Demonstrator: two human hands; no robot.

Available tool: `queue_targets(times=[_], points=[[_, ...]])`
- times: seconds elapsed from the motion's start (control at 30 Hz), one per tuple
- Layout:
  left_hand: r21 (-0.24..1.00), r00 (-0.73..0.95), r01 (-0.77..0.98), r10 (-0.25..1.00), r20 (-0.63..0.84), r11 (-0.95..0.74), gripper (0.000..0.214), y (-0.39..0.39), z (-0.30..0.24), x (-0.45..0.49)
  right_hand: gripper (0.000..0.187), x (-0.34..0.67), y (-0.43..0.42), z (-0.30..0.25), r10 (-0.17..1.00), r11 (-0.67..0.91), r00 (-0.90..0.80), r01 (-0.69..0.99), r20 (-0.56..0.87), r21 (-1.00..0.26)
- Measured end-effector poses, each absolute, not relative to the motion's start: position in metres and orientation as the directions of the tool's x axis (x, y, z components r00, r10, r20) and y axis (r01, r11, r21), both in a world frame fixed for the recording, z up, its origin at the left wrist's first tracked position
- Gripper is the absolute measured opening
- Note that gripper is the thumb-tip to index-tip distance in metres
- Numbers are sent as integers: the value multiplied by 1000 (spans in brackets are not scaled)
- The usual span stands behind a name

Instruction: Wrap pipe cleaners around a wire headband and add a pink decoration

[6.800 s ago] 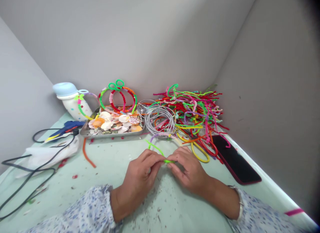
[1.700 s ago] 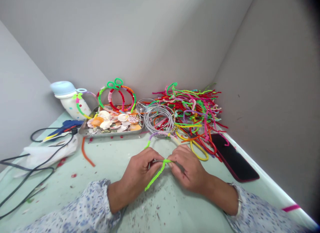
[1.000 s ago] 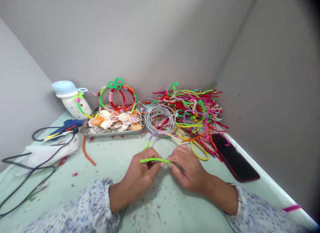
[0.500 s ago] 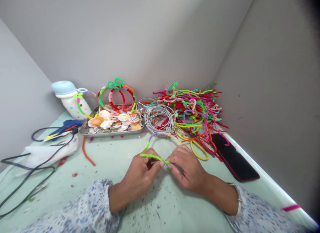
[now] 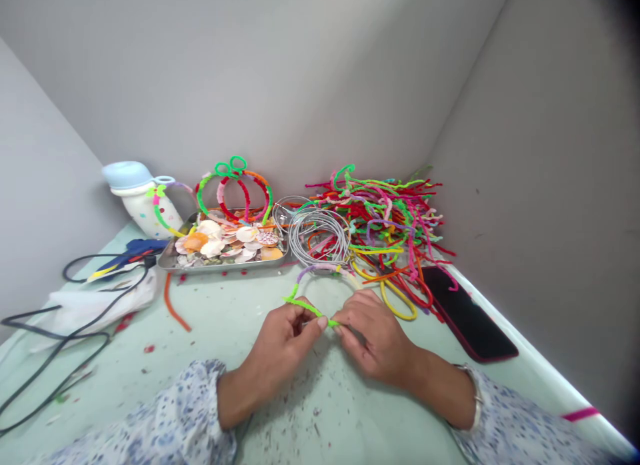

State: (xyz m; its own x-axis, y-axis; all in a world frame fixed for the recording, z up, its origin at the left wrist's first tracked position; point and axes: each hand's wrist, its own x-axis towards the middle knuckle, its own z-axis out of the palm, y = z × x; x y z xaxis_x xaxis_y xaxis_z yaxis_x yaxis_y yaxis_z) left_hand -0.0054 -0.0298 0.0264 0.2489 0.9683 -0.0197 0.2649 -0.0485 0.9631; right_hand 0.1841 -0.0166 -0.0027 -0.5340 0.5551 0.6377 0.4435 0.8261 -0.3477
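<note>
Between my two hands, close together over the table, is a bright green pipe cleaner (image 5: 307,308). The thumb and fingers of my left hand (image 5: 283,345) pinch it, and its free end lies across that hand's knuckles. My right hand (image 5: 377,338) grips the same pipe cleaner by its other part, fingertips almost meeting the left thumb. Beyond the fingers arches a hoop (image 5: 320,267) wrapped in purple, pink, yellow, cream and green fuzzy lengths; its sides run down into both hands. The near part of the hoop is mostly hidden by my fingers.
Behind stand a metal tray (image 5: 225,268) of shells with wrapped hoops (image 5: 260,178), a wire coil (image 5: 320,238) and a pipe cleaner heap (image 5: 390,212). A phone (image 5: 470,315) lies right. Left are a bottle (image 5: 145,198), black cable (image 5: 65,336) and plastic bag (image 5: 110,305).
The free end of the green pipe cleaner has swung a little away from me, towards the far side of the hoop. Both hands stay nearly in place.
</note>
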Motion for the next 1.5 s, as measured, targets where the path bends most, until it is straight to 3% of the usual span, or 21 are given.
queue_targets(times=[0.37, 0.57, 1.2, 1.37, 1.5], points=[[976, 248, 199, 959, -139, 90, 19, -28, 23, -8, 13, 184, -19, -1, 498, 861, -582, 423, 643, -283], [972, 251, 146, 944, -215, 183, 21, -25, 24, -5, 13, 184, -18, 0, 525, 842, -563, 452, 639, -293], [959, 265, 141, 924, -275, 245, 22, -26, 21, -3, 12, 181, -18, -2, 505, 856, -598, 439, 622, -272], [979, 266, 185, 956, -127, 79, 27, -30, 21, -3, 9, 182, -17, -1, 551, 820, -499, 473, 669, -322], [948, 243, 295, 969, 47, -120, 17, -36, 20, -4, 9, 182, -18, 0, 579, 792, -421, 493, 698, -360]])
